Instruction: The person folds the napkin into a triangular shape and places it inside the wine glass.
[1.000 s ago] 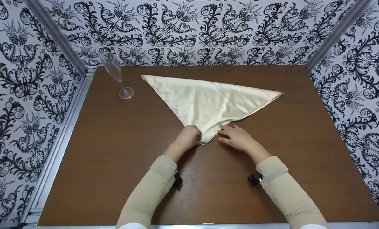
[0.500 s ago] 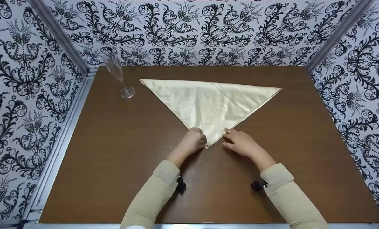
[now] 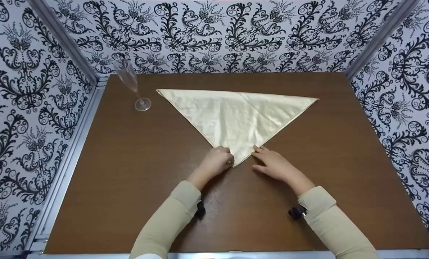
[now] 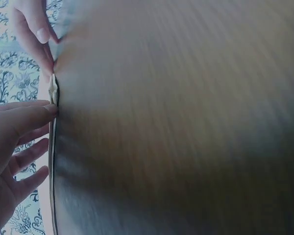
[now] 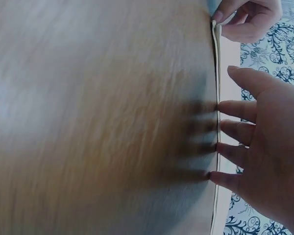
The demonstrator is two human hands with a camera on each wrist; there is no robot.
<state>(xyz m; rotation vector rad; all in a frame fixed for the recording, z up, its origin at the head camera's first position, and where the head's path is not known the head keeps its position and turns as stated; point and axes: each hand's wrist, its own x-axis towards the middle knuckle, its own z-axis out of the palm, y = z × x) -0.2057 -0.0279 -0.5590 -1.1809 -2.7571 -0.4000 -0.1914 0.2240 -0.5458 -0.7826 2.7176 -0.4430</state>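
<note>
Pinching the cloth [image 3: 236,118], left fingers [image 3: 227,154] curl; right fingers [image 5: 237,111], spread, touch it.

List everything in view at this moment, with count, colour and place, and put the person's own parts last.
Cloth napkin: one, cream, spread as a triangle mid-table, one corner toward the person
Champagne flute: one, clear, standing at the table's far left
Tabletop: one, brown, under both
Wall panels: three, white with black scrollwork, left, back and right
Metal rails: several, grey, at wall corners and table edges
Wrist cameras: two, black, at the cuffs
Sleeves: two, beige, on the forearms
Left hand: one, bare, its grip on the near corner
Right hand: one, bare, fingertips at the napkin's right edge
</note>
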